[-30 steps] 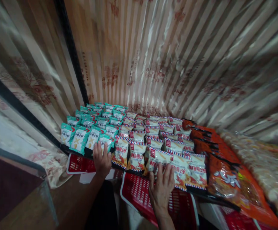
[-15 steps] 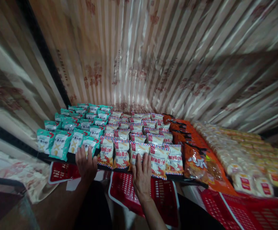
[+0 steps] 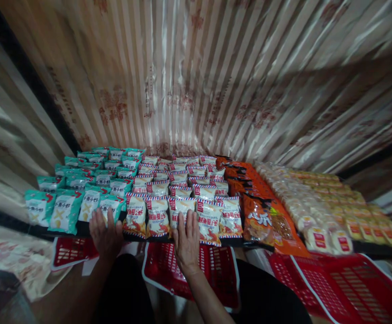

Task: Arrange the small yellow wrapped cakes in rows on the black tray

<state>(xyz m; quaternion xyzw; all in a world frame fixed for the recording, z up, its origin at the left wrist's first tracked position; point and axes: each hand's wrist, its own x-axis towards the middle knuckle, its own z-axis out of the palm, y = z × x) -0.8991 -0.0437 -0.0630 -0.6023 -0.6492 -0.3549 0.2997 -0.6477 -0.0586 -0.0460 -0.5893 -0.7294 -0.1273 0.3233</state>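
My left hand [image 3: 107, 237] lies with fingers stretched out against the front of a teal snack bag [image 3: 112, 206], the rightmost of the front teal row. Flat against a white snack bag with a striped top edge [image 3: 182, 207] rests my right hand [image 3: 186, 243], its fingers extended and covering the bag's lower part. Neither hand is closed round a bag. More striped-edge bags stand on both sides of my right hand, among them one with red lettering [image 3: 209, 220]. Behind both hands the teal and white bags stand in several upright rows.
Orange snack bags [image 3: 258, 220] and clear-wrapped round pastries [image 3: 317, 238] fill the shelf's right side, with yellow packs [image 3: 367, 227] beyond. Red baskets [image 3: 216, 274] sit below the shelf edge, another red basket [image 3: 344, 279] at right. A striped curtain [image 3: 182, 67] hangs behind.
The view has turned slightly to the right, so the shelf appears shifted left. Both hands stay at the same front bags, fingers still extended.
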